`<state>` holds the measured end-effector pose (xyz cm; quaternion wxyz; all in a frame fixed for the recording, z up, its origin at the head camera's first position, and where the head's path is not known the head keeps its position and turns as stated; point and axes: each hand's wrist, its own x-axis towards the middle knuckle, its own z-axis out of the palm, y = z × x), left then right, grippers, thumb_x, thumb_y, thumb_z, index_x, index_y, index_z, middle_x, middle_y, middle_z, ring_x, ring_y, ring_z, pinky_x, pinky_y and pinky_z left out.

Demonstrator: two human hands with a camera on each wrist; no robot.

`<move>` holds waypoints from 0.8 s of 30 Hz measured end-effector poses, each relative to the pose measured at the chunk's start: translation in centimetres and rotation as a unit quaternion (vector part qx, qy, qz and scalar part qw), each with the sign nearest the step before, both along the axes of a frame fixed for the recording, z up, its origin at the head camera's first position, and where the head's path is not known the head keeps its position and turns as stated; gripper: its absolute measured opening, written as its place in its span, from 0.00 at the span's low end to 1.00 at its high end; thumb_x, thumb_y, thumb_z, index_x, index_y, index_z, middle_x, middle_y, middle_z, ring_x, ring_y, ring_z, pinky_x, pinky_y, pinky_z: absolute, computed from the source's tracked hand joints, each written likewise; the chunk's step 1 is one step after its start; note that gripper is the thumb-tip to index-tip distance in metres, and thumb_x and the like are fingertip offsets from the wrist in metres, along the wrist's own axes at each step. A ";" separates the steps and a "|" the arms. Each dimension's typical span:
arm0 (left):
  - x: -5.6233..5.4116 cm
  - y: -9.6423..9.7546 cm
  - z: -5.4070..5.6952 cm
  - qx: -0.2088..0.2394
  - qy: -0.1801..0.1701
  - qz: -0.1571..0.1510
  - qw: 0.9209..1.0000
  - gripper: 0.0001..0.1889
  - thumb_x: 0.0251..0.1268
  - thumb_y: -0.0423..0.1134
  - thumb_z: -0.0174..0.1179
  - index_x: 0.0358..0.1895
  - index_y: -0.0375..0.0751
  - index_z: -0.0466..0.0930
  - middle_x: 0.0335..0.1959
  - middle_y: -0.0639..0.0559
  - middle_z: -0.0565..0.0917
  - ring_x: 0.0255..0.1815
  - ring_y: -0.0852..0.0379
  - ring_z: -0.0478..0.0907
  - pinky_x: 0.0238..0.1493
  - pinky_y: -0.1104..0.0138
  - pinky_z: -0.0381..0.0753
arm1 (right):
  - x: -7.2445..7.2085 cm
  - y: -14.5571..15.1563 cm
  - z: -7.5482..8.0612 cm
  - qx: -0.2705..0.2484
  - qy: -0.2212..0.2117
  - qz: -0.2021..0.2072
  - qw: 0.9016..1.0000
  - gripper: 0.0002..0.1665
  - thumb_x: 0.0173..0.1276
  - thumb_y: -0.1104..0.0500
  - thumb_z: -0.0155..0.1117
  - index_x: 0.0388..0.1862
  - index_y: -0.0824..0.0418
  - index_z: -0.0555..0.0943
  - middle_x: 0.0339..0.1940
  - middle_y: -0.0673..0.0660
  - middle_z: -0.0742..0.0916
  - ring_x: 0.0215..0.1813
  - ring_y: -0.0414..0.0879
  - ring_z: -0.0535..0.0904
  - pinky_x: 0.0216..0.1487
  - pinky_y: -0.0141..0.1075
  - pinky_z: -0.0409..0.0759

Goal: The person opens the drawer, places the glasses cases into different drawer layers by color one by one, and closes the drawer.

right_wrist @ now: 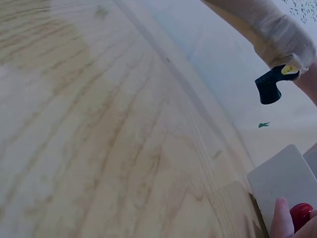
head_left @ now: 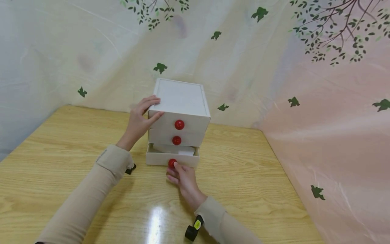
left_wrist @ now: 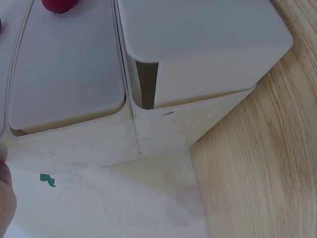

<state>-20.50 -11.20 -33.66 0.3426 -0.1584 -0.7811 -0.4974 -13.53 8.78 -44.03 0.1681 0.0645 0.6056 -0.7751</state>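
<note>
A small white drawer unit (head_left: 182, 96) with three drawers, each with a round red knob, stands on the table. Its bottom drawer (head_left: 158, 159) is pulled partly out, and something white (head_left: 186, 152) shows inside. My left hand (head_left: 138, 122) rests on the unit's upper left edge, fingers on the top and thumb at the front. With the thumb and fingers of my right hand (head_left: 186, 179) I pinch the bottom red knob (head_left: 172, 163). In the right wrist view, fingers (right_wrist: 282, 220) lie against that knob (right_wrist: 300, 214). The left wrist view shows the drawer sticking out past the frame.
The wooden table (head_left: 250, 189) spreads around the unit on both sides and in front. Behind it hangs a pale curtain (head_left: 237, 71) with printed leaves and branches. Another stretch of curtain (head_left: 329, 135) runs along the table's right edge. Both wrists carry black camera straps.
</note>
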 end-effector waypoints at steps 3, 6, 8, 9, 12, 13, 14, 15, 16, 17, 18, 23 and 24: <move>0.0 0.0 0.0 0.003 -0.001 -0.001 1.000 0.22 0.59 0.33 0.68 0.57 0.34 0.79 0.63 0.41 0.77 0.70 0.48 0.69 0.68 0.55 0.69 | -0.5 -0.2 0.0 -0.003 -0.006 -0.005 1.000 0.18 0.75 0.62 0.52 0.55 0.74 0.74 0.45 0.66 0.86 0.38 0.41 0.85 0.44 0.33 0.86; 0.0 0.0 0.0 0.008 -0.003 -0.005 1.000 0.22 0.59 0.32 0.67 0.57 0.33 0.79 0.62 0.40 0.77 0.70 0.48 0.69 0.67 0.54 0.69 | -0.8 -0.4 0.1 -0.003 -0.005 -0.008 1.000 0.18 0.75 0.61 0.52 0.56 0.74 0.74 0.44 0.65 0.86 0.38 0.41 0.85 0.43 0.33 0.86; 0.0 0.0 0.1 0.011 -0.002 -0.007 1.000 0.22 0.59 0.32 0.67 0.57 0.33 0.79 0.62 0.40 0.77 0.70 0.48 0.69 0.67 0.54 0.69 | -1.0 -0.5 0.1 -0.003 -0.005 -0.011 1.000 0.18 0.75 0.61 0.52 0.56 0.74 0.74 0.44 0.64 0.86 0.38 0.41 0.85 0.43 0.33 0.86; 0.1 0.0 0.1 0.012 -0.002 -0.008 1.000 0.21 0.59 0.32 0.67 0.57 0.33 0.79 0.62 0.40 0.77 0.70 0.48 0.69 0.67 0.54 0.69 | -1.1 -0.5 0.2 -0.003 -0.004 -0.014 1.000 0.18 0.75 0.61 0.52 0.55 0.74 0.74 0.44 0.64 0.86 0.39 0.41 0.85 0.43 0.33 0.86; 0.1 0.1 0.2 0.013 0.000 -0.010 1.000 0.21 0.59 0.32 0.67 0.57 0.33 0.79 0.62 0.41 0.77 0.70 0.48 0.69 0.67 0.55 0.68 | -1.4 -0.7 0.3 -0.006 -0.001 -0.019 1.000 0.18 0.75 0.61 0.53 0.54 0.74 0.75 0.43 0.63 0.86 0.39 0.42 0.85 0.43 0.34 0.86; 0.1 0.1 0.2 0.013 0.001 -0.010 1.000 0.21 0.59 0.32 0.67 0.57 0.33 0.79 0.62 0.41 0.77 0.70 0.48 0.69 0.67 0.55 0.68 | -1.5 -0.8 0.3 -0.007 -0.003 -0.022 1.000 0.18 0.75 0.61 0.53 0.54 0.74 0.75 0.42 0.62 0.86 0.39 0.42 0.85 0.43 0.34 0.86; 0.1 0.1 0.2 0.014 0.002 -0.010 1.000 0.21 0.59 0.32 0.67 0.57 0.33 0.79 0.62 0.40 0.77 0.70 0.48 0.69 0.67 0.55 0.68 | -1.5 -0.8 0.3 -0.009 -0.001 -0.024 1.000 0.18 0.75 0.61 0.53 0.54 0.74 0.75 0.42 0.62 0.86 0.38 0.42 0.85 0.43 0.34 0.86; 0.0 0.1 0.2 0.013 0.002 -0.010 1.000 0.21 0.59 0.32 0.67 0.57 0.33 0.79 0.62 0.40 0.77 0.70 0.48 0.69 0.67 0.55 0.68 | -1.6 -0.9 0.3 -0.010 0.000 -0.025 1.000 0.17 0.75 0.61 0.53 0.54 0.74 0.75 0.42 0.62 0.86 0.38 0.42 0.85 0.43 0.34 0.86; 0.0 0.1 0.2 0.012 0.002 -0.009 1.000 0.21 0.58 0.32 0.67 0.57 0.33 0.79 0.62 0.40 0.77 0.70 0.48 0.69 0.67 0.54 0.68 | -1.7 -0.9 0.3 -0.011 0.000 -0.027 1.000 0.17 0.75 0.61 0.53 0.54 0.74 0.75 0.41 0.61 0.86 0.39 0.42 0.85 0.43 0.34 0.86; 0.0 0.0 0.2 0.009 0.001 -0.008 1.000 0.21 0.58 0.32 0.67 0.57 0.33 0.79 0.62 0.41 0.77 0.70 0.48 0.69 0.67 0.54 0.69 | -1.8 -1.0 0.3 -0.012 0.002 -0.029 1.000 0.17 0.75 0.61 0.53 0.55 0.74 0.75 0.41 0.61 0.86 0.38 0.42 0.85 0.43 0.34 0.86; 0.0 0.0 0.1 0.007 -0.001 -0.005 1.000 0.21 0.58 0.32 0.67 0.57 0.33 0.79 0.62 0.41 0.77 0.70 0.48 0.69 0.67 0.55 0.69 | -2.0 -1.0 0.3 -0.012 0.001 -0.030 0.999 0.17 0.75 0.61 0.53 0.55 0.74 0.75 0.41 0.60 0.86 0.38 0.42 0.85 0.43 0.34 0.86; 0.0 0.0 0.2 -0.005 -0.009 0.002 1.000 0.21 0.59 0.33 0.68 0.57 0.35 0.79 0.63 0.43 0.77 0.70 0.50 0.69 0.66 0.56 0.70 | -2.6 -1.4 0.3 -0.016 0.002 -0.044 0.999 0.17 0.75 0.62 0.53 0.54 0.74 0.75 0.38 0.59 0.85 0.37 0.42 0.85 0.41 0.34 0.86; 0.1 0.0 0.2 -0.006 -0.010 0.002 1.000 0.21 0.59 0.33 0.68 0.57 0.35 0.79 0.63 0.43 0.77 0.70 0.50 0.69 0.66 0.56 0.70 | -2.8 -1.5 0.3 -0.017 0.000 -0.047 0.999 0.17 0.75 0.62 0.53 0.54 0.74 0.75 0.38 0.59 0.85 0.36 0.42 0.85 0.41 0.34 0.86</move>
